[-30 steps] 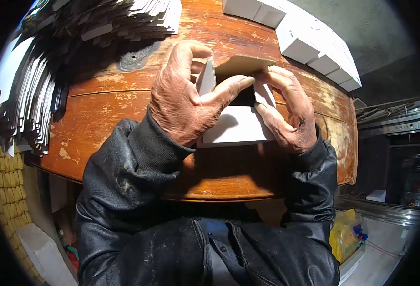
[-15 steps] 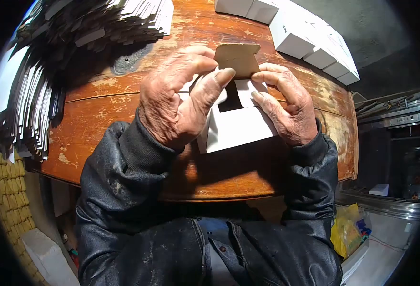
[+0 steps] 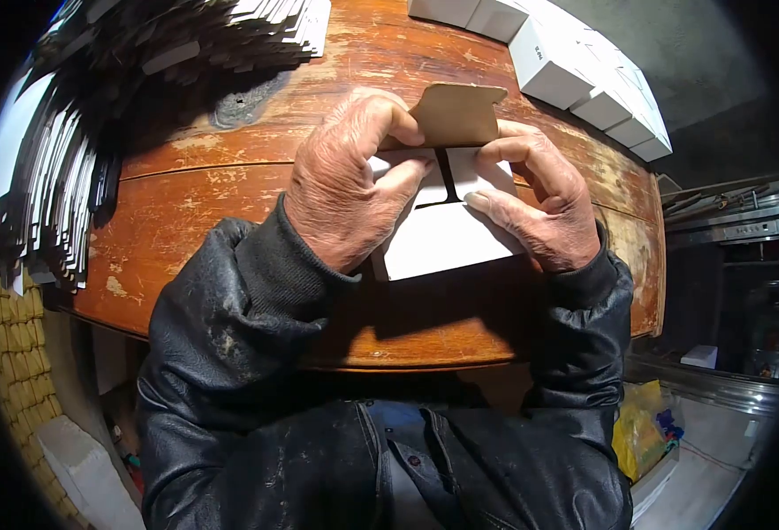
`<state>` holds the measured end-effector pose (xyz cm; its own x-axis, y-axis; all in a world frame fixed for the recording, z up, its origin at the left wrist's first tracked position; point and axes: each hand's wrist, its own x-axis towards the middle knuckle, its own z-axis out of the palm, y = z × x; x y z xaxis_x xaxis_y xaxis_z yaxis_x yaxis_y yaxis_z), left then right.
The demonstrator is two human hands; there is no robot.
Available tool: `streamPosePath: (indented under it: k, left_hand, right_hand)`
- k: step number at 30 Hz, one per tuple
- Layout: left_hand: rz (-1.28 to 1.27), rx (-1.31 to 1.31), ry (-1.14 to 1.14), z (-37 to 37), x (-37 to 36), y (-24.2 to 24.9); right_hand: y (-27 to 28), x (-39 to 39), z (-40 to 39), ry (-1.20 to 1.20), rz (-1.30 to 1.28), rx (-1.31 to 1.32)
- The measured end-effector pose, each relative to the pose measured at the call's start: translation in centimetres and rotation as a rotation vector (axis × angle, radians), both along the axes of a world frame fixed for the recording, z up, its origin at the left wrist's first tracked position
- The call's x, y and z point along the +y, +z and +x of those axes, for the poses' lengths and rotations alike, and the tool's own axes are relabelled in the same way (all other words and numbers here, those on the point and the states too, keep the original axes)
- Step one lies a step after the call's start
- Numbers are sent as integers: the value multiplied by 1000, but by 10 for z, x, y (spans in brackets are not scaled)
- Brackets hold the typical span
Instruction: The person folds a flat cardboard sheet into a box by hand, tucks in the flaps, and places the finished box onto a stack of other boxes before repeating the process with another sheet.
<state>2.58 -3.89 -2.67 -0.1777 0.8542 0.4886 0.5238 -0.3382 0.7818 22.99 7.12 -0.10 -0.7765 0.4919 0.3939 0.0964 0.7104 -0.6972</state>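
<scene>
A white cardboard box (image 3: 451, 238) sits near the front of the wooden table, its top flaps partly folded in with a dark gap between them. One brown-faced flap (image 3: 456, 113) stands upright at its back. My left hand (image 3: 345, 177) is closed on the box's left side, thumb on the left flap and fingers by the upright flap. On the right side, my right hand (image 3: 544, 190) grips the box, thumb on top and fingers curled at the back right corner.
Stacks of flat folded cardboard (image 3: 62, 194) stand at the left, with more at the back left (image 3: 274, 31). Folded white boxes (image 3: 570, 75) line the back right edge of the wooden table (image 3: 177, 221). A yellow bag (image 3: 641, 424) lies low at the right.
My left thumb has moved down, and the left flap now lies folded inward, narrowing the dark opening. The upright flap has shifted slightly right.
</scene>
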Motion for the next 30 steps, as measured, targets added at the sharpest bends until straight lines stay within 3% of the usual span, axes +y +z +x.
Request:
streamPosePath:
  k: [7, 9, 12, 16, 17, 19, 22, 23, 26, 30]
  left_hand:
    - [-14, -231, 11, 2, -5, 16]
    - [-48, -279, -81, -2, -6, 17]
    - [-209, -81, -144, -9, -9, 18]
    - [-196, -138, -245, -8, -11, 16]
    - [-349, -297, -221, -5, -13, 23]
    - [-349, -250, -222, -6, -12, 19]
    - [-435, -359, -236, -5, -12, 18]
    - [-478, -426, -244, -5, -12, 18]
    - [-381, -239, -235, -7, -11, 17]
    - [-332, -257, -246, -9, -8, 7]
  right_hand:
    - [-2, 1, -1, -91, 89, 21]
    - [-2, 2, -1, -101, 118, 21]
    - [-2, 1, -1, -104, 133, 6]
    - [-3, 1, 0, -110, 128, 86]
    - [-2, -3, -3, -93, 12, 169]
    - [2, -14, -9, -58, -219, 332]
    - [-3, -7, -5, 90, -112, 262]
    - [1, 5, -3, 181, 183, 123]
    - [5, -2, -3, 185, 28, 131]
    - [10, -7, -1, 168, -113, 91]
